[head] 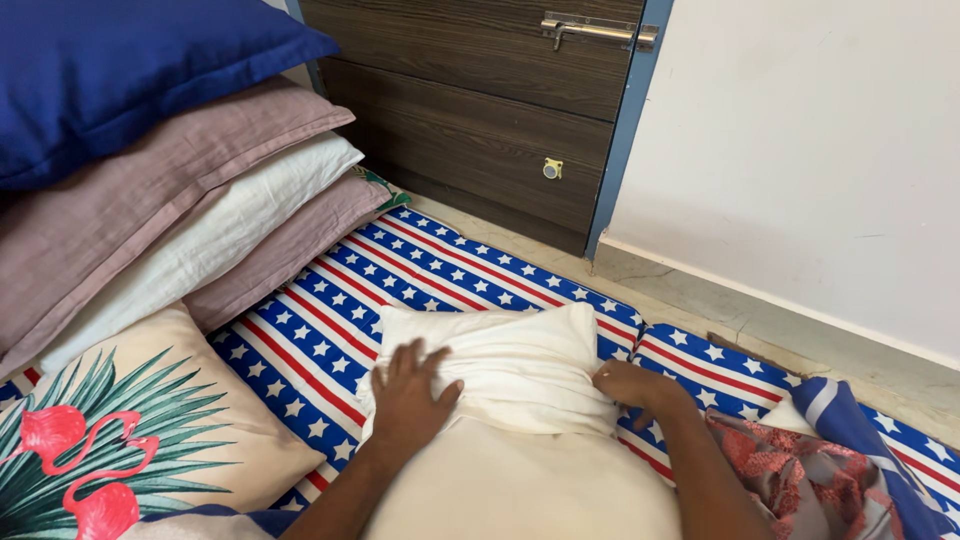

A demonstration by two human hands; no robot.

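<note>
— Pillow where? Pointing how?
— On the star-striped mat, long axis running 6 to 12 o'clock.
— Grips?
— Left hand pressed flat and open on it; right hand closed on its edge at 3 o'clock.

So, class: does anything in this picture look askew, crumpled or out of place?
Yes. The white pillow is bunched and creased where the left hand and right hand press it, and the stack of pillows beside it leans unevenly.
</note>
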